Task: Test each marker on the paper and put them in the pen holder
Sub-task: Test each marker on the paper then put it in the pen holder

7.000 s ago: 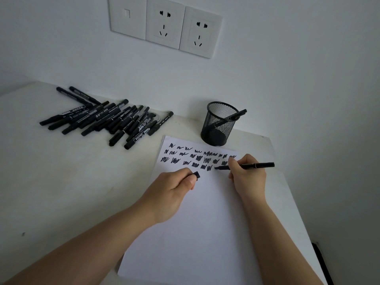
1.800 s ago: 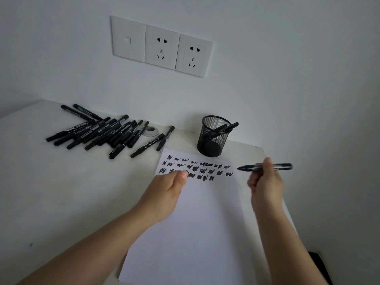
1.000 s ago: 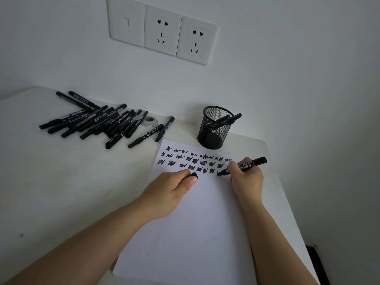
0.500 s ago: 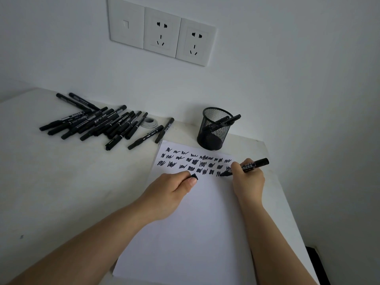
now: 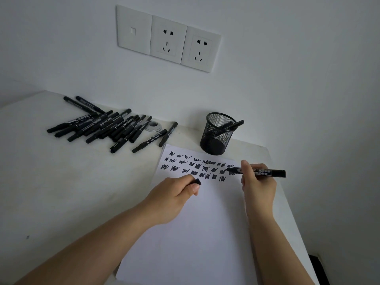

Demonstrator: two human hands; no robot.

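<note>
At the far left of the white table (image 5: 61, 192) lies a loose pile of black markers (image 5: 100, 125), capped and mostly slanting the same way, with two more markers (image 5: 156, 137) lying a little apart on its right side, the nearer tip of one just touching the paper's top corner. A small silvery ring (image 5: 153, 126) sits on the table behind them, partly hidden by the pile. The sheet of paper (image 5: 195, 233) lies flat toward the table's right side, its top part covered by three rows of short black scribbles (image 5: 197, 166). The left hand (image 5: 174, 197) rests on the paper below the scribbles, fingers curled into a fist around a black cap (image 5: 197, 181), whose end pokes out past the thumb. Behind the paper's top edge stands the black mesh pen holder (image 5: 218, 134), upright, with at least one marker leaning inside and poking out over its right rim. On the right, the right hand (image 5: 257, 182) pinches an uncapped marker (image 5: 265, 172) between thumb and fingers, the barrel lying nearly level and its tip at the right end of the scribbled rows; whether it touches the sheet cannot be told. Three white wall plates (image 5: 168, 38) are fixed to the wall above.
</note>
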